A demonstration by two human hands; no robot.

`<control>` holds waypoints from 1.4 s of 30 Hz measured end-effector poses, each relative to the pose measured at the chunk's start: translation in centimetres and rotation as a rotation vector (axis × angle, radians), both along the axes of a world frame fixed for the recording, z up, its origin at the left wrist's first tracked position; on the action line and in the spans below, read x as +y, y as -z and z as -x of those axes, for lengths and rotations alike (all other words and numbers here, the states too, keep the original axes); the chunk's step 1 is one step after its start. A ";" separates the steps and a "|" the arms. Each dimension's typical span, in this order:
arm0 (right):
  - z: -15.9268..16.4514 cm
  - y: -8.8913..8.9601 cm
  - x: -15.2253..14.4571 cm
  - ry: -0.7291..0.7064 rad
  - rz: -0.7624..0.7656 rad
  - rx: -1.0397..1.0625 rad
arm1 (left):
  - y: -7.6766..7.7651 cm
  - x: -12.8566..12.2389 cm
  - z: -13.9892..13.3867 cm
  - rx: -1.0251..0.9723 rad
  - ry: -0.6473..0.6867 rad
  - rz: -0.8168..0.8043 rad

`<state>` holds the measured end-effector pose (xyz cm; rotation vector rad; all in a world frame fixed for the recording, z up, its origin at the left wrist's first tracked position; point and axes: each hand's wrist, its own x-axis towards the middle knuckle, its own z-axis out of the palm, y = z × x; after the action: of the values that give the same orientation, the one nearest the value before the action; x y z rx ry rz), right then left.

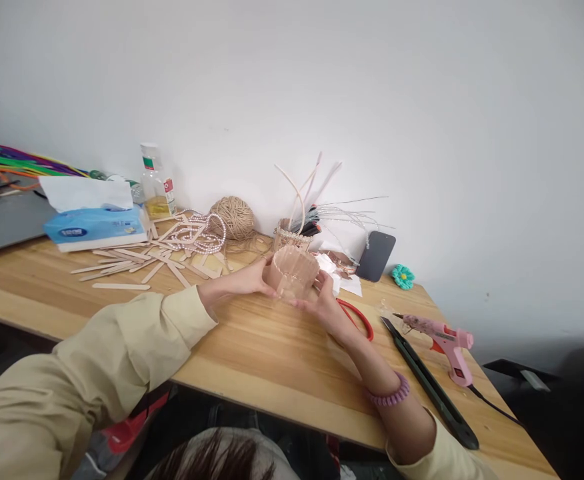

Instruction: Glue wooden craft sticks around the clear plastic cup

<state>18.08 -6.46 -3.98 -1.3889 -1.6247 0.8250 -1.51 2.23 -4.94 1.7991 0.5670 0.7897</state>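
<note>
Between my two hands is a round cup-like holder (pixel 296 272) that looks made of upright wooden craft sticks; its outline is slightly blurred. My left hand (pixel 258 279) grips its left side, the thumb at the lower front. Closed on its right side is my right hand (pixel 321 293), thumb along the lower front edge. The far fingers of both hands are partly hidden. Just behind stands a similar decorated holder (pixel 292 235) with pens and thin stems in it. Red-handled scissors (pixel 362 319) lie partly under my right forearm.
Loose craft sticks (pixel 127 260), bead strings (pixel 199 233) and a twine ball (pixel 233 217) lie left. A tissue pack (pixel 97 227) and bottle (pixel 155 183) stand behind. Rightward are a utility knife (pixel 429 383), pink glue gun (pixel 445 340) with cord, phone (pixel 377 255) and turquoise flower (pixel 403 277).
</note>
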 end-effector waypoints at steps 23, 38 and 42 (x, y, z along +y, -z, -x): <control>-2.9 -5.3 -4.2 0.162 -0.626 -0.471 | -4.7 0.0 0.9 0.412 -0.005 -0.644; -26.6 0.4 -14.7 0.839 -0.100 -0.876 | 0.5 1.0 0.8 0.126 -0.117 -0.143; -25.4 1.7 -13.5 0.687 -0.095 -0.871 | 1.0 1.7 0.1 0.018 0.087 0.032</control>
<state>43.46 -19.92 -5.67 -2.2082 -1.5355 -0.3137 -1.61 3.89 -5.98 1.7903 0.5065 0.7021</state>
